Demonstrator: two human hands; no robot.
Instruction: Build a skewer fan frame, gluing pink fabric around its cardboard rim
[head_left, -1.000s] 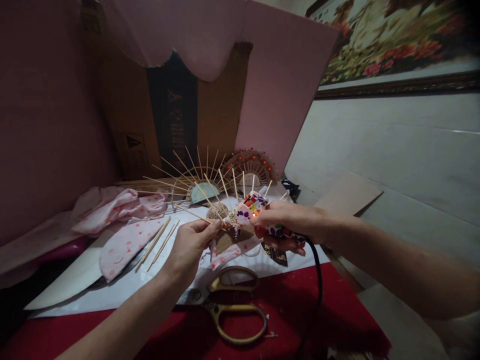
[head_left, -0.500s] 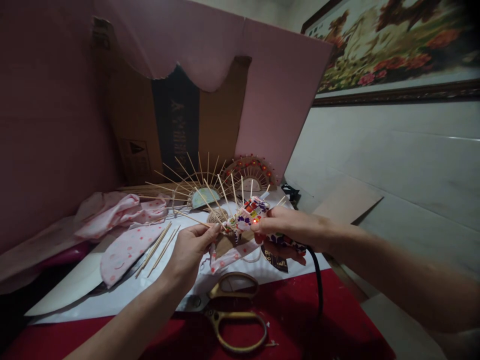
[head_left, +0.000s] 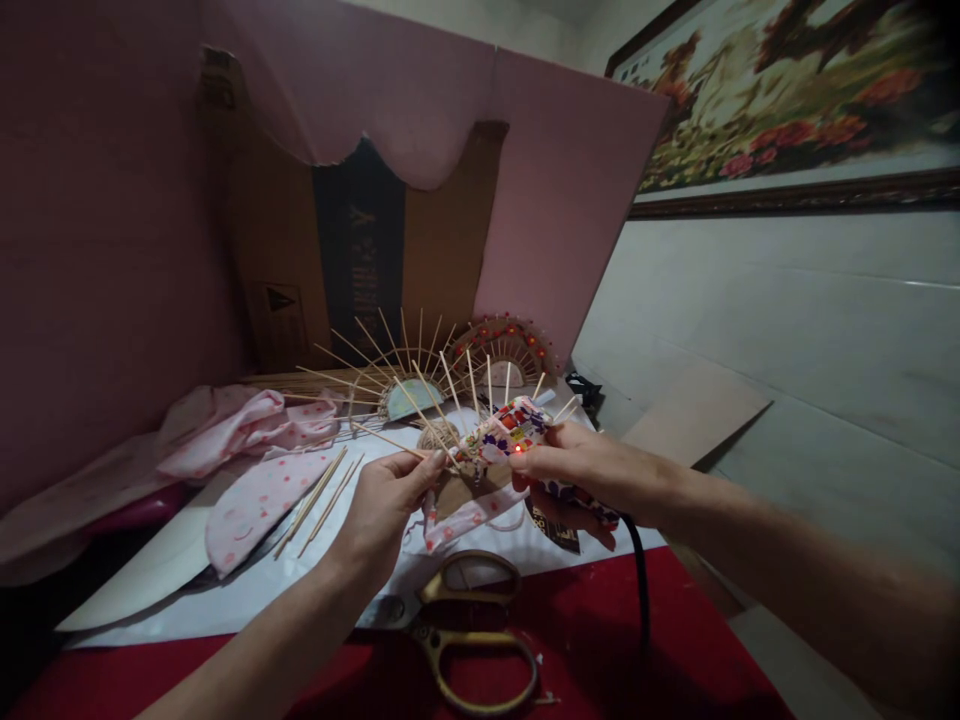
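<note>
My left hand pinches the left end of a cardboard half-round edged with pink spotted cloth. Thin wooden sticks fan out from this piece, and some are partly hidden. In my right hand is a flower-patterned glue gun with a red light lit and a black cord trailing down. The gun's front end points left, close to my left fingertips, at the stick bases. Whether its nozzle touches the piece cannot be made out. Just behind sits a ball of twine.
Gold-handled scissors lie at the front edge on red cloth. Loose sticks and a spotted fabric half-circle lie left. Two finished-looking stick fans stand behind, before a large pink-and-brown cardboard box.
The whole view has shifted slightly, so everything sits a little farther right and lower. Both hands keep their grips, with the glue gun still by the stick bases.
</note>
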